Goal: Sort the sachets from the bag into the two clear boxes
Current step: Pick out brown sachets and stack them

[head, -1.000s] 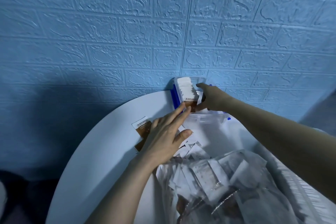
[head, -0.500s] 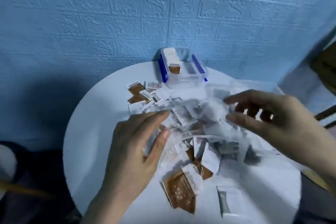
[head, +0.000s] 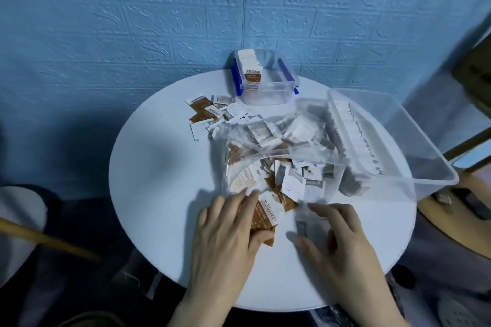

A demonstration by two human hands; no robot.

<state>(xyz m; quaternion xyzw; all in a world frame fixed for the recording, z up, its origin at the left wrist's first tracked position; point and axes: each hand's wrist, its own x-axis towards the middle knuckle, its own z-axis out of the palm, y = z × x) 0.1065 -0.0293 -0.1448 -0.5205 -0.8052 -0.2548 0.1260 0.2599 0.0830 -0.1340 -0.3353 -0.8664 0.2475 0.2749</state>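
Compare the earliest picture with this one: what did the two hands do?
Both hands drew back from the small blue-latched clear box to the near table edge. The left hand now grips a brown-and-white sachet; the right hand rests on a grey sachet. The box stayed by the wall.

My left hand (head: pixel 225 231) covers the near end of a brown sachet (head: pixel 265 216), so I cannot tell how my fingers lie beneath it; my right hand (head: pixel 337 241) is smeared by motion, and whether its grip has the grey sachet (head: pixel 303 225) under it I cannot tell; both my forearms run off the near edge; the clear bag (head: pixel 268 146) clouds the sachets inside, their print too small to read; the large clear box (head: pixel 393 141) hides part of the surface (head: pixel 159 180) at the right; the small clear box (head: pixel 265 93) shows one label, the sachets behind it hidden.
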